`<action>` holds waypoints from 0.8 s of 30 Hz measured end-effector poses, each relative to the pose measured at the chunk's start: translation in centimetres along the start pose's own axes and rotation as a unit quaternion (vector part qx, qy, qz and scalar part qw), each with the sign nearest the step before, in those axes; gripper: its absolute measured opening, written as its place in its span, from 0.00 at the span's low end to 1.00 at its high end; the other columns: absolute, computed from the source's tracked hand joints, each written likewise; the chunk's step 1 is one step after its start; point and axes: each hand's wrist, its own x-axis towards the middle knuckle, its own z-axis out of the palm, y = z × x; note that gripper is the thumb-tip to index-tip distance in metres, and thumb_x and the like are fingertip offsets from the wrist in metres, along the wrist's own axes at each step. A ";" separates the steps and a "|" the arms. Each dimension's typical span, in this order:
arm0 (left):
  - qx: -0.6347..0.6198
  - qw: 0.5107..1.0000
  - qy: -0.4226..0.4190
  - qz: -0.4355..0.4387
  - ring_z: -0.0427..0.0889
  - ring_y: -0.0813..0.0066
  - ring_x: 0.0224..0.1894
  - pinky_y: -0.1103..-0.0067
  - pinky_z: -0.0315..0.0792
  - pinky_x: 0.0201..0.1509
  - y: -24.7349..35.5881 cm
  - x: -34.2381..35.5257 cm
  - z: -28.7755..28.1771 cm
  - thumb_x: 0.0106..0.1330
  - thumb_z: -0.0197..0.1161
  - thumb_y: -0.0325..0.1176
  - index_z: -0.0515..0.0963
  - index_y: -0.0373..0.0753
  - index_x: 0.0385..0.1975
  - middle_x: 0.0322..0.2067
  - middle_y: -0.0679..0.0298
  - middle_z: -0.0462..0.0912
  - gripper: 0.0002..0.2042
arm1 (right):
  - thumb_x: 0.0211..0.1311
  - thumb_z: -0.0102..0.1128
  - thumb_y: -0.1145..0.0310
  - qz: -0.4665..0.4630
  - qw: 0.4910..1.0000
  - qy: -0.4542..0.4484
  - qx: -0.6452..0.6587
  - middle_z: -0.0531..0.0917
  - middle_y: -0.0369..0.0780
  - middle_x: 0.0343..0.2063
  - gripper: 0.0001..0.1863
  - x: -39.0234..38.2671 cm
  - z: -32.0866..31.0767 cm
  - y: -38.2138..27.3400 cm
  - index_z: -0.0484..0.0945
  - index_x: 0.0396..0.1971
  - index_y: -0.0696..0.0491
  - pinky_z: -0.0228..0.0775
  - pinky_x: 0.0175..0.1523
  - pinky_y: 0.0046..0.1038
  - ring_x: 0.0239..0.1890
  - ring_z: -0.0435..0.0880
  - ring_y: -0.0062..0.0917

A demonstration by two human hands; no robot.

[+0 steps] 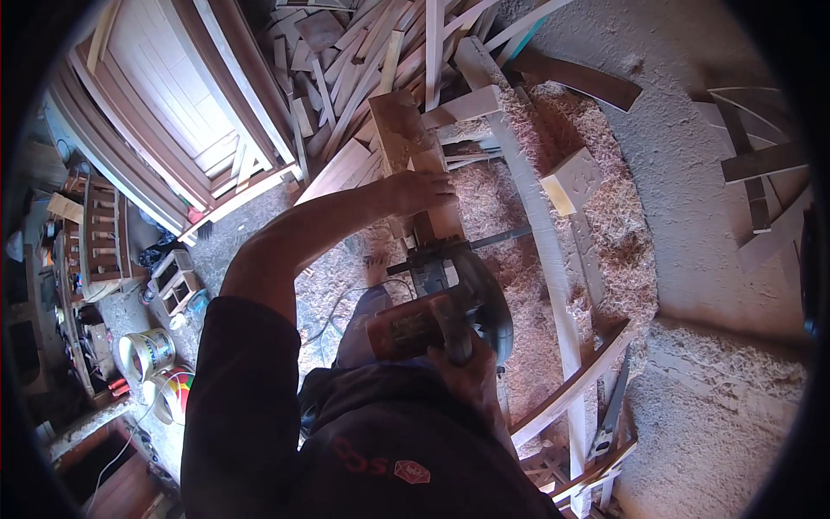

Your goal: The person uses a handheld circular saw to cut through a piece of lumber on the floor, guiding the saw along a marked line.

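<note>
My left hand (419, 190) lies across a wooden board (443, 216), its fingers stretched out over the top face. Just below it, a dark circular saw (406, 329) with a black guard and a flat metal base rests at the board's near part. My right hand (462, 372) is closed round the saw's rear handle, partly in shadow. A thin bar (506, 238) sticks out rightward from the saw's base. A long pale beam (540, 251) runs along the right of the saw, with wood shavings (488, 199) beneath and around.
Scrap wood (337, 69) is heaped at the top. Framed doors (207, 112) lean at upper left. Buckets (138, 355) and a slatted wooden piece (104, 233) stand left. A hand saw (614, 406) and rough wall (700, 259) are at right. A cord (333, 307) loops nearby.
</note>
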 end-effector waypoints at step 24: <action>-0.071 0.996 -0.054 0.008 0.62 0.63 0.75 0.71 0.70 0.73 -1.6 0.2 -2.2 0.41 0.83 0.36 0.55 0.45 0.74 0.75 0.65 0.57 0.56 | 0.54 0.73 0.64 -0.012 1.000 -0.021 -0.007 0.88 0.50 0.37 0.22 2.5 0.3 -0.9 0.80 0.48 0.56 0.78 0.49 0.39 0.44 0.89 0.39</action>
